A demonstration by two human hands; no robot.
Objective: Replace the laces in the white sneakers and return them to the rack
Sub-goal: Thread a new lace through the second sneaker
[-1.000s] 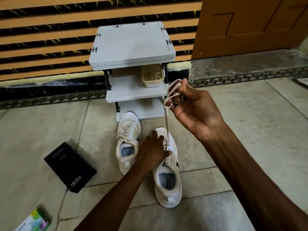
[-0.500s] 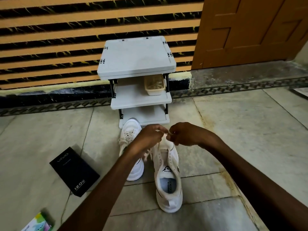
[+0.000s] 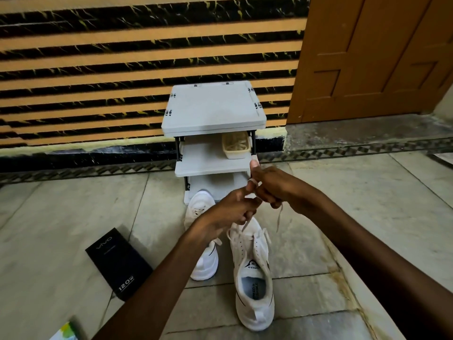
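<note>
Two white sneakers are seen on the tiled floor in front of a small grey rack, with their toes turned to it. The right sneaker lies nearer to the camera. The left sneaker is just beside it and is partly covered by the left forearm. Above the right sneaker a white lace is held by both hands. It is pinched by the curled fingers of the left hand. It is looped around a finger of the right hand, whose thumb points up, and one loose end hangs down from there. A beige basket is placed on the middle shelf. A black box lies on the floor at the left.
</note>
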